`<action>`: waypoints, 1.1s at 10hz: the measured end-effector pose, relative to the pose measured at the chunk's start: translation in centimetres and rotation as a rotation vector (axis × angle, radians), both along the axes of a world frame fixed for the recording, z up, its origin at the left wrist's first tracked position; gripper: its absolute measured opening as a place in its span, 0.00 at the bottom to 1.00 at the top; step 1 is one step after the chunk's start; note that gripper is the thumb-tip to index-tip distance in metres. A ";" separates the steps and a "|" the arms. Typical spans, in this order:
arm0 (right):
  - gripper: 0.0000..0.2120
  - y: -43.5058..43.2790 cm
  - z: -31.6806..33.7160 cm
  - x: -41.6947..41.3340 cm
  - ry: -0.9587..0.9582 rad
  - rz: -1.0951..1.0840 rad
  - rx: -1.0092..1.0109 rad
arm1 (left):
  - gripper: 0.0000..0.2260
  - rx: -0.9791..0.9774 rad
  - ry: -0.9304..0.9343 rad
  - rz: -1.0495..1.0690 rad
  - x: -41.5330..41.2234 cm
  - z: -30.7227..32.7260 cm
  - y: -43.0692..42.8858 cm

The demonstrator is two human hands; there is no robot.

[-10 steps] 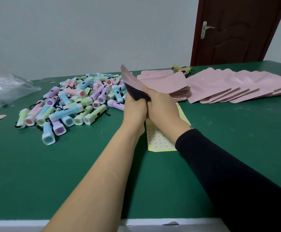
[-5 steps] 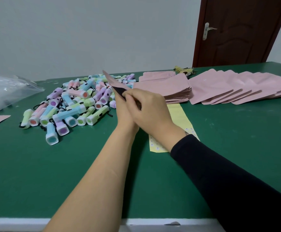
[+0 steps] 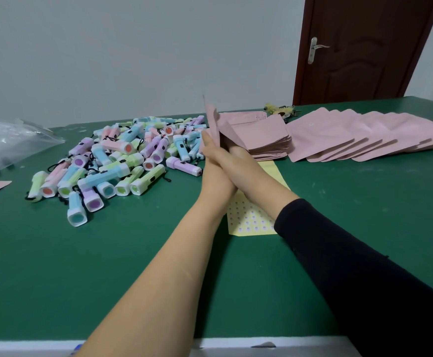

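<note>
Over green table, left hand and right hand together pinch an upright pink pouch.

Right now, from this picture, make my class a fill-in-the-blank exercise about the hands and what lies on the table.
The left hand and right hand hold a ___ pouch.
The flashlights lie piled on the ___ table.
The sticker sheet under the arms is ___.
Missing words: pink, green, yellow.
</note>
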State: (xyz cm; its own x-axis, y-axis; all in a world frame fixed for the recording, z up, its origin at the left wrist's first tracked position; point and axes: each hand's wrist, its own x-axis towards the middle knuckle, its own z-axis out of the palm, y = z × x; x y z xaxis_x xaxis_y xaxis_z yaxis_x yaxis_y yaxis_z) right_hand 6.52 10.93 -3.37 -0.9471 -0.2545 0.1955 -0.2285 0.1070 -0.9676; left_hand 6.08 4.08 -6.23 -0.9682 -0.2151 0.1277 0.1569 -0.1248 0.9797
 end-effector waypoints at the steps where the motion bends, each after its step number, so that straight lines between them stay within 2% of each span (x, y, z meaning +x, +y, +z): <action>1: 0.16 -0.2 -0.6 -0.2 0.081 -0.024 0.073 | 0.19 0.280 0.018 0.034 0.4 0.8 1.9; 2: 0.29 0.0 -0.8 -0.6 0.094 -0.087 0.241 | 0.11 0.751 0.244 -0.031 1.1 1.0 -0.7; 3: 0.26 0.3 -0.8 -0.5 0.145 -0.119 0.238 | 0.18 0.326 -0.068 -0.422 1.6 1.9 -1.1; 4: 0.18 0.1 -0.4 -0.3 0.273 -0.116 0.079 | 0.24 0.476 -0.037 -0.770 0.9 1.6 -3.9; 5: 0.25 -0.4 -0.7 -0.1 0.310 -0.054 0.096 | 0.27 0.757 -0.031 -0.928 1.2 2.0 -3.1; 7: 0.26 -0.4 -1.2 -0.2 0.295 -0.048 0.248 | 0.23 0.724 -0.074 -0.943 1.0 1.7 -2.8; 8: 0.29 -0.7 -1.2 0.1 0.347 -0.063 0.245 | 0.28 0.712 -0.153 -0.879 0.9 1.6 -2.9; 9: 0.34 -0.9 -1.4 0.3 0.312 -0.115 0.244 | 0.24 0.641 -0.245 -0.807 0.5 1.2 -2.9; 10: 0.39 -1.0 -1.5 0.2 0.256 -0.128 0.314 | 0.25 0.602 -0.289 -0.729 0.6 1.3 -2.7; 11: 0.38 -1.0 -1.3 0.3 0.276 -0.132 0.351 | 0.29 0.656 -0.261 -0.684 0.8 1.5 -2.3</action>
